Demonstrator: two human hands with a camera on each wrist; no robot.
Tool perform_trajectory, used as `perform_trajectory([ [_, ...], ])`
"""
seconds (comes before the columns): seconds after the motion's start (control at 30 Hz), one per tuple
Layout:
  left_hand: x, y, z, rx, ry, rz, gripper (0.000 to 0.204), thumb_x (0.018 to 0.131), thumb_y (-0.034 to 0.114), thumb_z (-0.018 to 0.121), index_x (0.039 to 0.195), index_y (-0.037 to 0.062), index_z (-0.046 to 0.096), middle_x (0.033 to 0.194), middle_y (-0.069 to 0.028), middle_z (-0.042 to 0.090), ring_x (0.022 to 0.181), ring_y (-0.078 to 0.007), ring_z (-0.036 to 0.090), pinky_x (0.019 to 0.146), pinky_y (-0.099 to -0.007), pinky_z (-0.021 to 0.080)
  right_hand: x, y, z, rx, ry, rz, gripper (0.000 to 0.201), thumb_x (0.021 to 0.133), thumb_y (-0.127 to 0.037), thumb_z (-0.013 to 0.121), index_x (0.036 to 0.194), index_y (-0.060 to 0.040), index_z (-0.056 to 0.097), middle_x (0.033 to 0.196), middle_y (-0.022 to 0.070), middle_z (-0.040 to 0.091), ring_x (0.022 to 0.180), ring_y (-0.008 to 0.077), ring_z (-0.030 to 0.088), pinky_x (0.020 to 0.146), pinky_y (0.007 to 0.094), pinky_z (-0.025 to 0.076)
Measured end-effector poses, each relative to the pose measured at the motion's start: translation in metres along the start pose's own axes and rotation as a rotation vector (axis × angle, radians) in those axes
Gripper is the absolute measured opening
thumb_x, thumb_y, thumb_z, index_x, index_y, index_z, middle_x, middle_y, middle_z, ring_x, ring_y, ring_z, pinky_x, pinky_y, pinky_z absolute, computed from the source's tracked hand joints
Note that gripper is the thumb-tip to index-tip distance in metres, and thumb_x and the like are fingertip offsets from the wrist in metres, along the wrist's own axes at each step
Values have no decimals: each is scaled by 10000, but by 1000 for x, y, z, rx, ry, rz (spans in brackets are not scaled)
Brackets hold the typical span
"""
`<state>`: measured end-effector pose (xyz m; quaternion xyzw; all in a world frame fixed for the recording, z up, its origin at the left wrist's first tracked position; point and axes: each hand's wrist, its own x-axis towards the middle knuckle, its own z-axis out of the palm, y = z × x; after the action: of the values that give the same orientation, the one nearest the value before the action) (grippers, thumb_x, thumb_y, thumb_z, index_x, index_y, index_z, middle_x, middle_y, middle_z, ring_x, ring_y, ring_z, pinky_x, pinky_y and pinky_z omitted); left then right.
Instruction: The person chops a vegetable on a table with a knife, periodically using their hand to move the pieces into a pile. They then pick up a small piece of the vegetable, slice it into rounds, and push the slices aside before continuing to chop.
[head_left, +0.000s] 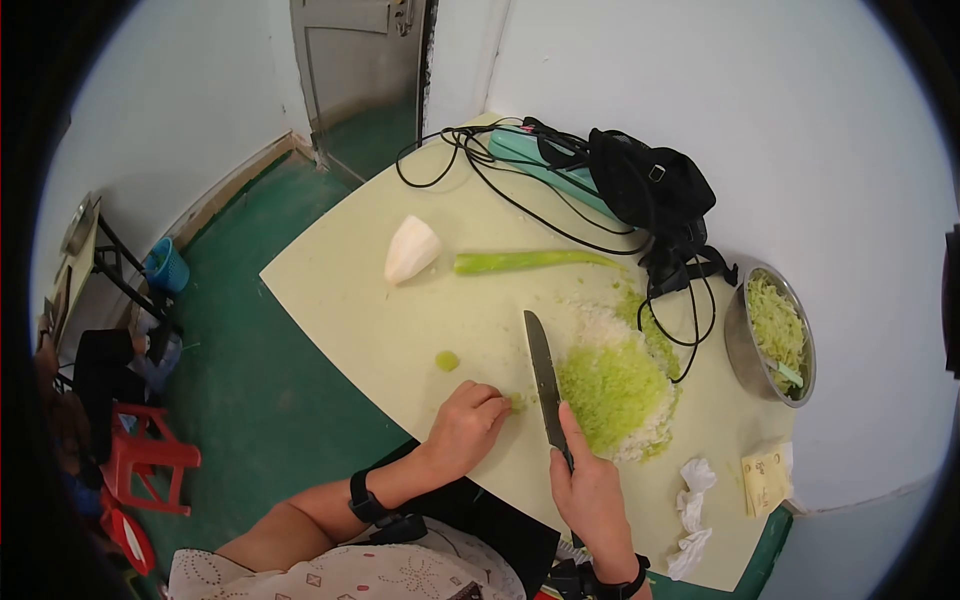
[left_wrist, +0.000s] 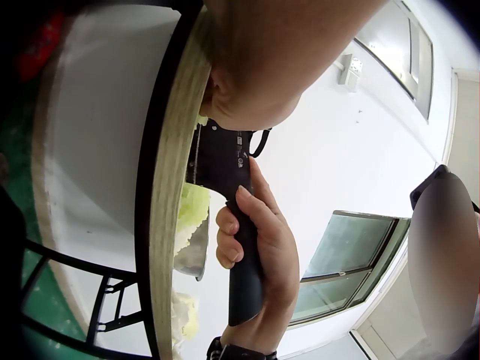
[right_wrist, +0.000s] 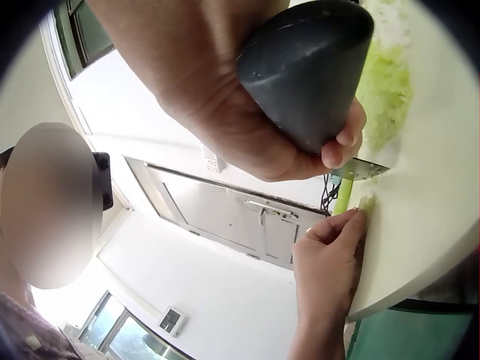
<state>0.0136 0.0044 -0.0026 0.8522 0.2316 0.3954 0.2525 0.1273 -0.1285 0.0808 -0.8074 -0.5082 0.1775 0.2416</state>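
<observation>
My right hand (head_left: 592,497) grips a kitchen knife (head_left: 541,365) by its black handle, seen close up as a thick rounded butt (right_wrist: 307,67) in the right wrist view. The dark blade points away over the table, between my left hand and a heap of finely chopped green and white vegetable (head_left: 612,395). My left hand (head_left: 466,430) pinches a small piece of green stem (head_left: 516,402) against the table, just left of the blade. A loose round green slice (head_left: 447,361) lies farther off. Beyond it are a peeled white root piece (head_left: 412,250) and a long green stalk (head_left: 530,262).
A metal bowl (head_left: 735,340) of shredded green vegetable stands at the right edge. Black bag (head_left: 655,180) and looping cables lie at the back of the table (head_left: 350,310). Crumpled tissue (head_left: 690,520) and a yellowish packet (head_left: 767,482) sit front right. A red stool (head_left: 155,455) stands on the floor, left.
</observation>
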Motion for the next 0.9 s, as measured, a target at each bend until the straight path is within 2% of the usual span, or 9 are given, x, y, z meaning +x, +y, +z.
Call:
perform_trajectory([
  [0.1,0,-1,2,23,-2,17,147,674,-43,695,810,-5,653,795,-100,611,718,-264,578,616,-344,490,0,-5,-4,28,14,-25,548,859,-116,535,1386,-93,388,516,132,509,453,327,523,469,418,426],
  [0.2,1,-1,2,32,-2,35,155,667,-50,693,810,-7,652,799,-96,611,713,-265,572,614,-342,488,2,-5,4,63,5,34,544,849,-79,565,1371,-107,418,543,207,483,462,362,486,475,408,395],
  [0.6,1,-1,-2,49,-47,56,195,659,-24,707,846,-22,651,853,-103,611,734,-258,565,645,-333,491,1,-3,4,54,32,41,537,855,-89,560,1372,-135,424,536,198,489,465,357,493,474,407,391],
  [0.9,0,-4,0,68,-65,83,184,662,-18,703,840,-28,658,867,-98,627,727,-244,567,641,-325,494,0,-10,4,74,4,11,536,853,-79,557,1370,-103,417,563,220,500,487,374,514,483,410,405],
])
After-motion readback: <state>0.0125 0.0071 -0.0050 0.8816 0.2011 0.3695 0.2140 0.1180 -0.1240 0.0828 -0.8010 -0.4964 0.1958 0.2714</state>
